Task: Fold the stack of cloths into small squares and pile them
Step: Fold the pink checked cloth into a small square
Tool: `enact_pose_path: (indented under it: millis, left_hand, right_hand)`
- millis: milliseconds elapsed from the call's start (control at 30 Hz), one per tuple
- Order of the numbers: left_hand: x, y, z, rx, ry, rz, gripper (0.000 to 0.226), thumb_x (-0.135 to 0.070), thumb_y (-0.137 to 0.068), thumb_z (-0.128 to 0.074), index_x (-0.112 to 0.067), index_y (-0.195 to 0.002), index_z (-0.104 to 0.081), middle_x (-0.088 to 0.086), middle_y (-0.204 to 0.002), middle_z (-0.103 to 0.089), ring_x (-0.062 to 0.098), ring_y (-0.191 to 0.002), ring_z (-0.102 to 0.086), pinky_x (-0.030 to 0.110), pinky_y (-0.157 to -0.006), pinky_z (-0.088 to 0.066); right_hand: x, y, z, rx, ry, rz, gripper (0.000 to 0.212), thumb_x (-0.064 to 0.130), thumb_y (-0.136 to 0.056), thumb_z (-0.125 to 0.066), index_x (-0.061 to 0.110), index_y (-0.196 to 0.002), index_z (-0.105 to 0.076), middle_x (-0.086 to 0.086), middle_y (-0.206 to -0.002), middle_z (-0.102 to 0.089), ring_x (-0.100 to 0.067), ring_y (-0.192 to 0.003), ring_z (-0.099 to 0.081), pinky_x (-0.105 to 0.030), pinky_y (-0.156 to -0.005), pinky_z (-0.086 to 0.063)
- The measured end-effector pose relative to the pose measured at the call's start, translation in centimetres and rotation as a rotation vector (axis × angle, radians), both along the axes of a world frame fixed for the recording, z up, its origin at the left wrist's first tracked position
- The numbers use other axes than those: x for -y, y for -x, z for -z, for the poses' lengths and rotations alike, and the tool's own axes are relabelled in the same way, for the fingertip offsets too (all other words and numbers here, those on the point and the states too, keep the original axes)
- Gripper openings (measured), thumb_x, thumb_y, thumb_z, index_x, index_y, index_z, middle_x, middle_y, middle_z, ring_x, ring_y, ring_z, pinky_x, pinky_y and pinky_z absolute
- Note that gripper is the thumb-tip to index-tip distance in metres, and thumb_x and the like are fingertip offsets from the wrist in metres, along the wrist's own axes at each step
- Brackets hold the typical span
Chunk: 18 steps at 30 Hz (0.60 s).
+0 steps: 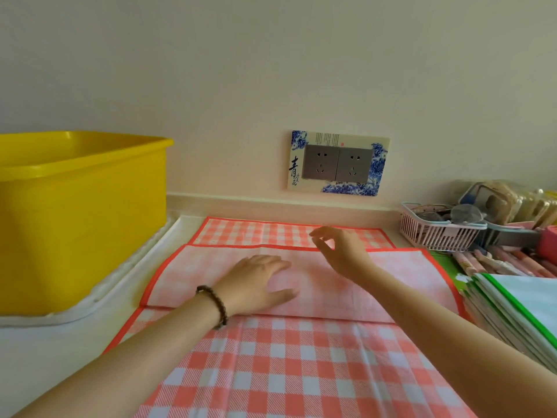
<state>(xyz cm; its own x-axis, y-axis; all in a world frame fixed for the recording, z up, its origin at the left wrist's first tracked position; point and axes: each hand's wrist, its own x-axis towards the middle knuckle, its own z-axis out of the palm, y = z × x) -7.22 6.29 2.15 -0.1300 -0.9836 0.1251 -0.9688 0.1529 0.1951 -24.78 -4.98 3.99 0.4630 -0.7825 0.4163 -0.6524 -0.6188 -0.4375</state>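
A red-and-white checked cloth [289, 372] with a red border lies spread on the counter in front of me. A flap of it [391, 285] is folded over, pale underside up, across the middle. My left hand [256, 282] lies flat on that flap, fingers spread, pressing it down. My right hand [340, 251] hovers just above the flap's far edge, fingers loosely curled, holding nothing. A stack of cloths with green edges [518, 306] sits at the right.
A big yellow plastic tub [81, 212] stands at the left on a white mat [120, 285]. A pink basket [437, 230] with odds and ends and some packets sit at the back right. A wall socket plate [337, 162] is behind the cloth.
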Motion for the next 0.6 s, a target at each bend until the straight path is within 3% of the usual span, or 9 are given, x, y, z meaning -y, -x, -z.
enact_pose_path:
  millis: [133, 233, 367, 600]
  left_hand:
    - [-0.3, -0.3, 1.8, -0.042, -0.055, -0.037, 0.070, -0.063, -0.089, -0.038, -0.029, -0.148, -0.020, -0.007, -0.156, -0.019, 0.013, -0.143, -0.015, 0.038, -0.118, -0.013]
    - [-0.4, -0.2, 2.6, -0.041, -0.062, -0.053, 0.067, -0.058, -0.092, -0.034, -0.023, -0.148, -0.021, -0.004, -0.155, -0.022, 0.015, -0.142, -0.019, 0.037, -0.116, -0.014]
    - [-0.3, -0.1, 3.3, -0.012, -0.086, -0.070, 0.065, -0.056, -0.095, -0.026, -0.021, -0.149, -0.015, -0.003, -0.158, -0.013, 0.014, -0.145, -0.008, 0.038, -0.117, -0.007]
    - [-0.2, -0.3, 3.9, 0.050, -0.131, -0.093, 0.067, -0.058, -0.095, -0.016, -0.023, -0.151, -0.003, -0.008, -0.159, 0.001, 0.009, -0.145, 0.004, 0.040, -0.119, 0.001]
  right_hand:
    - [-2.6, -1.1, 1.4, -0.096, -0.037, -0.059, 0.028, 0.029, -0.097, -0.046, 0.021, -0.120, -0.061, 0.005, -0.125, -0.061, -0.014, -0.115, -0.056, -0.027, -0.095, -0.043]
    - [-4.1, -1.9, 3.2, -0.132, -0.043, -0.063, 0.031, 0.029, -0.098, -0.042, 0.023, -0.124, -0.057, 0.007, -0.131, -0.057, -0.014, -0.121, -0.050, -0.026, -0.099, -0.037]
    - [-4.8, -2.7, 4.9, -0.238, -0.064, -0.069, 0.039, 0.025, -0.100, -0.035, 0.018, -0.136, -0.047, 0.001, -0.144, -0.044, -0.016, -0.132, -0.038, -0.025, -0.107, -0.025]
    - [-4.1, -1.5, 6.5, -0.366, -0.130, -0.031, 0.051, 0.048, -0.099, -0.024, 0.034, -0.147, -0.023, 0.007, -0.157, -0.015, -0.013, -0.145, -0.010, -0.033, -0.117, -0.005]
